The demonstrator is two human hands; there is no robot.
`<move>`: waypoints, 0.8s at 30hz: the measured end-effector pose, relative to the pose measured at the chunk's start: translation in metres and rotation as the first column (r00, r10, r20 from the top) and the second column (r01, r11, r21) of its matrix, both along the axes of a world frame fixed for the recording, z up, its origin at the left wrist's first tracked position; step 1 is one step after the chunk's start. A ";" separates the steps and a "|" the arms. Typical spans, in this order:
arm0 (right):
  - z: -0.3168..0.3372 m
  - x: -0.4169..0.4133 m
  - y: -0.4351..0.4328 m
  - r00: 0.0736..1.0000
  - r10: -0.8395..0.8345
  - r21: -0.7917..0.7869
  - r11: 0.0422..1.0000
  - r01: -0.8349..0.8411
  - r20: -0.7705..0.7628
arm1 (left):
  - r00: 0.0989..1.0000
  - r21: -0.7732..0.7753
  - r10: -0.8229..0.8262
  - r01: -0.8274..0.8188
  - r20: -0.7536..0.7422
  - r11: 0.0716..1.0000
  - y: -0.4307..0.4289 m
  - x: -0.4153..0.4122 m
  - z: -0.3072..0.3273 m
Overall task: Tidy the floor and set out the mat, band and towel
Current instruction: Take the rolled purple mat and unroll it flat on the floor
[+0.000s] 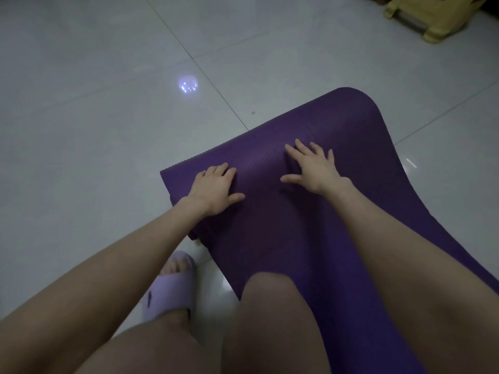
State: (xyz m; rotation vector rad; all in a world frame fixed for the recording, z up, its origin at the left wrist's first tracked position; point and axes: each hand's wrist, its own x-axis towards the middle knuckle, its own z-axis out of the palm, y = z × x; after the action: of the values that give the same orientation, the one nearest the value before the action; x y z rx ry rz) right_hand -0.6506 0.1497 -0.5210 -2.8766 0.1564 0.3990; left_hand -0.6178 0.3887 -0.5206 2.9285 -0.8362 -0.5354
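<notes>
Knee (270,306) over purple mat (337,125) — left hand (213,188), right hand (316,168) flat and empty atop its rolled edge — tiled floor (108,130) beyond.

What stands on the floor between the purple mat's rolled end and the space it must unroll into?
Nothing visible does. The left hand and right hand press flat on the mat; the tiled floor beyond its roll shows only a light reflection and a tiny dark speck. The yellow stool sits off to the right.

dim, bluish; lamp glare (188,83) on floor tiles (81,130).
</notes>
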 end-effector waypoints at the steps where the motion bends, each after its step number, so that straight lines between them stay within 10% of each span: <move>1: 0.002 0.010 0.002 1.000 0.004 0.010 1.000 -0.004 0.015 | 1.000 -0.043 0.023 -0.022 0.020 0.999 0.001 0.007 0.001; 16: 0.014 0.150 0.037 0.924 0.017 0.079 0.997 0.014 -0.381 | 0.882 -0.055 0.203 -0.249 -0.425 0.967 0.027 0.135 -0.005; 24: -0.038 0.231 0.029 0.782 0.006 0.015 1.000 0.004 -0.623 | 0.603 -0.017 0.208 -0.346 -0.770 0.938 0.020 0.201 -0.066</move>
State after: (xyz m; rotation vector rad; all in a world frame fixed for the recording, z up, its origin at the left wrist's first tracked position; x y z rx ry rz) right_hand -0.4200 0.1783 -0.5590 -2.6059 0.2576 1.3402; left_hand -0.4170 0.4083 -0.5869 2.2222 -0.2678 -1.4332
